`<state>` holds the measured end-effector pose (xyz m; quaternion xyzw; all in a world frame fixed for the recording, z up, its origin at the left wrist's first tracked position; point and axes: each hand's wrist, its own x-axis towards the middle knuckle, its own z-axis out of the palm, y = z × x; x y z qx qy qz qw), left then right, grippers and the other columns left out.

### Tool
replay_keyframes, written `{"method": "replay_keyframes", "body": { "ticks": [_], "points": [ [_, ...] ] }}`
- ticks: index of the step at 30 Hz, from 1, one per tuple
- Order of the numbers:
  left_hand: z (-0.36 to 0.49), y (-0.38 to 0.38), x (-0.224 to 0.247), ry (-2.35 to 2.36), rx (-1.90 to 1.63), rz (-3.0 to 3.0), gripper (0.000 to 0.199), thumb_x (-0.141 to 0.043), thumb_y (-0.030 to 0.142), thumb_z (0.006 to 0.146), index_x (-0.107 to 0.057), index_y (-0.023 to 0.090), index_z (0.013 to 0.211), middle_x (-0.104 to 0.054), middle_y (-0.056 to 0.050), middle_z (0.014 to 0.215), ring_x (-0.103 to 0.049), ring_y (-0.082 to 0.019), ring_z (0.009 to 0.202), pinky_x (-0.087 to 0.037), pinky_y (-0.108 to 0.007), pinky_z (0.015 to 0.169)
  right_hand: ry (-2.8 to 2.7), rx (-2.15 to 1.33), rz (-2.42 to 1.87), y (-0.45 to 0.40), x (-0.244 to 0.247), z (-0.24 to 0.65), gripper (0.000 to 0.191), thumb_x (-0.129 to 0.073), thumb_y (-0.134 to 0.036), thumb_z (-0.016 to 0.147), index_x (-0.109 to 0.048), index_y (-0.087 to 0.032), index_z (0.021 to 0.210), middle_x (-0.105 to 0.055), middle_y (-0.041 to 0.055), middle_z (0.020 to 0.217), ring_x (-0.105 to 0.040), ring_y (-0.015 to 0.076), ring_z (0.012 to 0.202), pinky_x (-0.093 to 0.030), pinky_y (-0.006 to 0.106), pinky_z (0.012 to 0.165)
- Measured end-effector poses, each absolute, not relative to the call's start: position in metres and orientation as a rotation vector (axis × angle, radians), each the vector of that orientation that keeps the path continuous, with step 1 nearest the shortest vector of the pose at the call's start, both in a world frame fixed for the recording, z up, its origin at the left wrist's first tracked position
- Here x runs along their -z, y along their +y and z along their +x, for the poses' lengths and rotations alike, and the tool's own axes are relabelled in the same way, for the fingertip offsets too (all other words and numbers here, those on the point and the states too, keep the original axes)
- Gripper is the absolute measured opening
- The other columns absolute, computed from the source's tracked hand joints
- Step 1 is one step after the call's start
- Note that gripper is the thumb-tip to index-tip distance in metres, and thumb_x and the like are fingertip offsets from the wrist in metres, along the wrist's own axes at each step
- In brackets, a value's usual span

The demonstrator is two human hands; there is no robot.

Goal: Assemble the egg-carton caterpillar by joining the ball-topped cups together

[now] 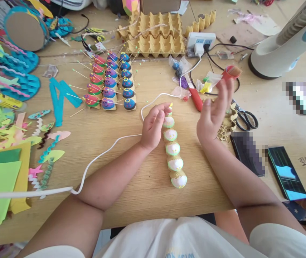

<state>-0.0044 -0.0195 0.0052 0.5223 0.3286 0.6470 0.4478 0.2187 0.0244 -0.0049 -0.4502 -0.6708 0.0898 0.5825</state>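
A strip of egg-carton cups (174, 165) lies lengthwise on the table in front of me. Its humps carry white clay caps with light green rims and small yellow bits. My left hand (154, 127) is curled at the strip's far end, thumb and forefinger against the last cup, which they partly hide. A yellow bit shows at the fingertips. To the right, my right hand (214, 114) is raised off the table, thumb apart from the upright fingers, nothing visible in it. Behind its fingertips is a red piece (232, 71), partly covered.
Decorated egg-carton strips (110, 82) with pins stand behind left. Beyond them are bare egg cartons (155, 34) and a power strip (201, 39). A white cable (110, 147) crosses leftward. Scissors (245, 118), a phone (287, 172) and a white appliance (278, 46) are right; paper cut-outs lie left.
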Motion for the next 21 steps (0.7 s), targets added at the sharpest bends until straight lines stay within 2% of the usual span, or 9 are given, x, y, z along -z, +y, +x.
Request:
{"method": "replay_keyframes", "body": {
  "ticks": [1, 2, 3, 4, 7, 12, 14, 18, 21],
  "points": [
    [-0.005, -0.020, -0.004, 0.803, -1.593, 1.303, 0.043, -0.059, 0.064, 0.112, -0.085, 0.033, 0.126, -0.082, -0.006, 0.120, -0.075, -0.019, 0.108, -0.058, -0.031, 0.082, -1.602, -0.096, -1.016, 0.019, 0.002, 0.213, 0.046, -0.048, -0.049, 0.115, -0.052, -0.048, 0.161, -0.029, 0.0015, 0.184, -0.025, 0.0315, 0.178, -0.021, 0.066, 0.147],
    [-0.005, -0.020, -0.004, 0.800, -1.585, 1.318, 0.048, -0.055, 0.067, 0.113, -0.086, 0.032, 0.125, -0.081, -0.007, 0.122, -0.075, -0.020, 0.108, -0.058, -0.031, 0.082, -1.656, -0.037, -1.000, 0.015, -0.001, 0.206, 0.041, -0.054, -0.050, 0.113, -0.062, -0.046, 0.154, -0.041, 0.0044, 0.177, -0.039, 0.0326, 0.172, -0.032, 0.067, 0.144],
    [-0.005, -0.020, -0.004, 0.806, -1.579, 1.337, 0.055, -0.051, 0.070, 0.113, -0.087, 0.030, 0.123, -0.081, -0.008, 0.123, -0.074, -0.021, 0.109, -0.057, -0.033, 0.082, -1.703, -0.005, -0.974, 0.012, -0.004, 0.201, 0.038, -0.061, -0.052, 0.110, -0.068, -0.042, 0.146, -0.049, 0.0076, 0.170, -0.050, 0.0343, 0.163, -0.040, 0.069, 0.139],
    [-0.005, -0.020, -0.004, 0.822, -1.569, 1.356, 0.061, -0.047, 0.074, 0.113, -0.088, 0.028, 0.120, -0.080, -0.009, 0.123, -0.074, -0.022, 0.109, -0.057, -0.035, 0.083, -1.753, -0.028, -0.958, 0.010, -0.005, 0.196, 0.040, -0.065, -0.059, 0.107, -0.072, -0.039, 0.141, -0.054, 0.0085, 0.165, -0.054, 0.0367, 0.160, -0.041, 0.073, 0.136],
    [-0.006, -0.022, -0.006, 0.891, -1.525, 1.394, 0.076, -0.036, 0.081, 0.111, -0.089, 0.026, 0.111, -0.079, -0.010, 0.118, -0.071, -0.024, 0.104, -0.056, -0.040, 0.086, -1.846, -0.210, -0.957, 0.011, -0.005, 0.190, 0.052, -0.076, -0.075, 0.094, -0.076, -0.037, 0.130, -0.060, 0.0077, 0.161, -0.053, 0.0417, 0.161, -0.036, 0.076, 0.139],
    [-0.007, -0.025, -0.010, 0.874, -1.480, 1.432, 0.079, -0.032, 0.078, 0.113, -0.087, 0.024, 0.095, -0.078, -0.009, 0.107, -0.067, -0.024, 0.094, -0.051, -0.041, 0.084, -1.873, -0.270, -0.919, 0.015, -0.003, 0.194, 0.059, -0.078, -0.080, 0.089, -0.077, -0.038, 0.130, -0.060, 0.0070, 0.161, -0.051, 0.0432, 0.162, -0.030, 0.076, 0.141],
    [-0.007, -0.025, -0.011, 0.863, -1.479, 1.439, 0.079, -0.032, 0.076, 0.114, -0.088, 0.024, 0.095, -0.078, -0.010, 0.109, -0.069, -0.025, 0.097, -0.051, -0.042, 0.084, -1.877, -0.269, -0.916, 0.014, -0.004, 0.195, 0.062, -0.078, -0.082, 0.088, -0.076, -0.039, 0.133, -0.058, 0.0065, 0.163, -0.050, 0.0435, 0.163, -0.031, 0.076, 0.141],
    [-0.007, -0.026, -0.012, 0.884, -1.494, 1.463, 0.079, -0.033, 0.079, 0.112, -0.090, 0.025, 0.101, -0.080, -0.010, 0.109, -0.072, -0.028, 0.107, -0.056, -0.045, 0.095, -1.847, -0.269, -0.910, 0.012, -0.006, 0.195, 0.064, -0.076, -0.081, 0.090, -0.074, -0.039, 0.139, -0.055, 0.0079, 0.166, -0.051, 0.0430, 0.162, -0.035, 0.074, 0.139],
    [-0.008, -0.026, -0.013, 0.899, -1.480, 1.516, 0.076, -0.033, 0.078, 0.112, -0.090, 0.029, 0.106, -0.082, -0.010, 0.110, -0.073, -0.029, 0.110, -0.057, -0.047, 0.095, -1.829, -0.271, -0.925, 0.011, -0.006, 0.195, 0.066, -0.075, -0.080, 0.092, -0.073, -0.038, 0.142, -0.054, 0.0102, 0.167, -0.052, 0.0426, 0.161, -0.038, 0.073, 0.138]
  ]
}}
